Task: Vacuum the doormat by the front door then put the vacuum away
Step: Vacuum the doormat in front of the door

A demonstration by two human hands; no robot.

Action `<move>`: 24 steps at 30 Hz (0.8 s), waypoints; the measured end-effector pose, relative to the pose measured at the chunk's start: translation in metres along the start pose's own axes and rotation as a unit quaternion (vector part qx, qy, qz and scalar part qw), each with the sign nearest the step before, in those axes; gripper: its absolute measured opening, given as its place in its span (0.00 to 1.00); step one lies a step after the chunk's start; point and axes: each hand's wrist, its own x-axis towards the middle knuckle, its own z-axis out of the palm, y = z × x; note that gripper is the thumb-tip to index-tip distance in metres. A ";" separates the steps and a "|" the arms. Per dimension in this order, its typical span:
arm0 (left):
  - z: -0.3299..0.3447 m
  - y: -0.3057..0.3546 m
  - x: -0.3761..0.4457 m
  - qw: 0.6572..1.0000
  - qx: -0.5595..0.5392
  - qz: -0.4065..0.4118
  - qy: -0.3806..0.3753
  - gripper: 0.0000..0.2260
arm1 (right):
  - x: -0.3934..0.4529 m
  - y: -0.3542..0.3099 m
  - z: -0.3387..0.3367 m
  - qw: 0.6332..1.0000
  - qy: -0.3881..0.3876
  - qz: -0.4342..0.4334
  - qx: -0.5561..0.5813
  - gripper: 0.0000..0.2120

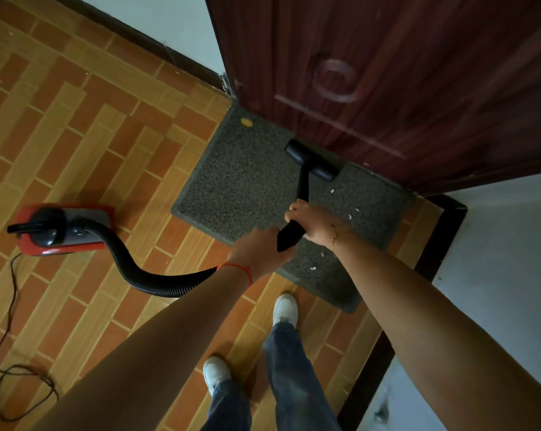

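The grey doormat [241, 181] lies on the floor against the foot of the dark red front door [387, 73], its far edge touching the door; small white scraps [332, 191] dot its right half and a yellow spot [246, 122] sits near its far left corner; the black vacuum nozzle [312, 160] rests on the mat just beside the door, its black wand [302, 185] slanting back toward the person; the right hand [309, 223] has its grip curled round the wand higher up; the left hand [260, 251] has its grip wrapped round the wand's lower end; a black ribbed hose [132, 262] curves left to the red vacuum body [64, 228], which stands on the orange tiled floor [76, 119] well apart from the mat; a dark cord [11, 321] trails from it toward the near left; two white shoes [284, 307] stand just short of the mat.
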 end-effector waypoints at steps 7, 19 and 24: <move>-0.007 0.021 0.023 1.000 0.008 0.018 0.018 0.13 | 0.003 0.030 -0.021 1.000 -0.015 -0.001 -0.014 0.13; 0.001 -0.010 -0.012 0.999 0.005 0.033 0.024 0.15 | -0.005 -0.013 -0.001 0.999 -0.006 0.009 0.037 0.05; 0.020 -0.037 -0.053 1.000 -0.008 0.020 0.011 0.14 | -0.019 -0.058 0.022 0.999 -0.023 -0.005 0.032 0.04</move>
